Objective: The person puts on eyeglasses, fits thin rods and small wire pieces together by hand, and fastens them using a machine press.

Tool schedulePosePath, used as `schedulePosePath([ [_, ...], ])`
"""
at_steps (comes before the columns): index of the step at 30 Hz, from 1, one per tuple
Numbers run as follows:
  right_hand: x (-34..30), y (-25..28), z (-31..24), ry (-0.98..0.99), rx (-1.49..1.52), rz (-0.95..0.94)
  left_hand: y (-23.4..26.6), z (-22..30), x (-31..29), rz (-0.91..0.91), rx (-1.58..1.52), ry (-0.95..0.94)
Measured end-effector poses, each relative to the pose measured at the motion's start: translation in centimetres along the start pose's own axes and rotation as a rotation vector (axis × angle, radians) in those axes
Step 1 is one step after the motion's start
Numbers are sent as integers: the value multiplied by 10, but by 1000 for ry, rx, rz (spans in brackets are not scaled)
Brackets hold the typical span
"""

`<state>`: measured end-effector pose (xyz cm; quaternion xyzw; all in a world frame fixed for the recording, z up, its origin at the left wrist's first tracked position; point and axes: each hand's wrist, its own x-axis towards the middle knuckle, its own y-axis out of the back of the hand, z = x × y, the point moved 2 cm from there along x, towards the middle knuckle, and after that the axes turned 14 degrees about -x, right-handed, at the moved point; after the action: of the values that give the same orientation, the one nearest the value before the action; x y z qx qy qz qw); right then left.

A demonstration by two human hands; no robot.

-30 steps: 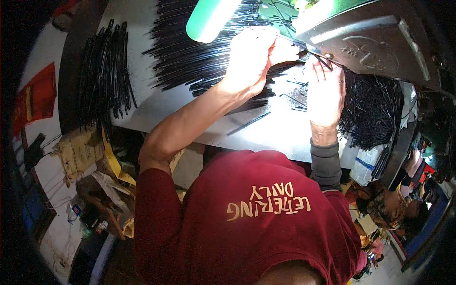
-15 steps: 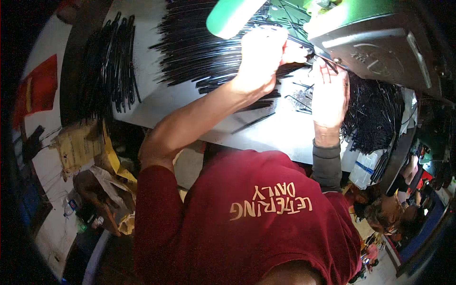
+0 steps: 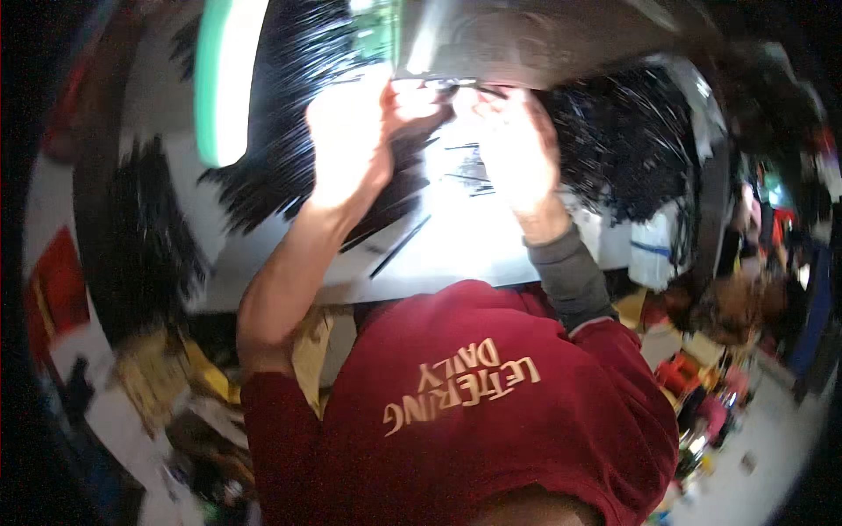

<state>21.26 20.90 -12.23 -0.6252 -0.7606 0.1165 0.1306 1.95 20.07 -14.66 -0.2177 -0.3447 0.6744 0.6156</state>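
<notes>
Both hands meet at the lower edge of a dark machine head (image 3: 535,39), glaringly lit and blurred. My left hand (image 3: 351,145) is closed, its thumb and fingers pinching toward a thin black strip (image 3: 493,92) at that edge. From the other side my right hand (image 3: 517,149) reaches up, fingers bent around the strip's right end. The glare hides exactly how the fingertips sit on it. Below the hands, several short black pieces lie on the white tabletop (image 3: 438,254), with one longer loose strip (image 3: 399,247) to their left.
A big bundle of black strips (image 3: 263,188) spreads left of my left hand, beneath a bright green-edged lamp (image 3: 230,88). More strips (image 3: 158,228) hang at the table's left end. A tangled black heap (image 3: 627,145) lies right, above a white bundle with a blue band (image 3: 651,250).
The whole view has swung, so machine, hands and table appear shifted left. The hands stay at the machine's edge; my right fingers look more bent than before.
</notes>
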Motion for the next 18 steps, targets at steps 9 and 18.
schedulePosePath([
  [9,-40,56,-94,-308,-891,-208,-37,27,1,-49,-121,161],
  [18,10,160,-134,592,-2193,383,-88,3,-46,173,-81,555],
])
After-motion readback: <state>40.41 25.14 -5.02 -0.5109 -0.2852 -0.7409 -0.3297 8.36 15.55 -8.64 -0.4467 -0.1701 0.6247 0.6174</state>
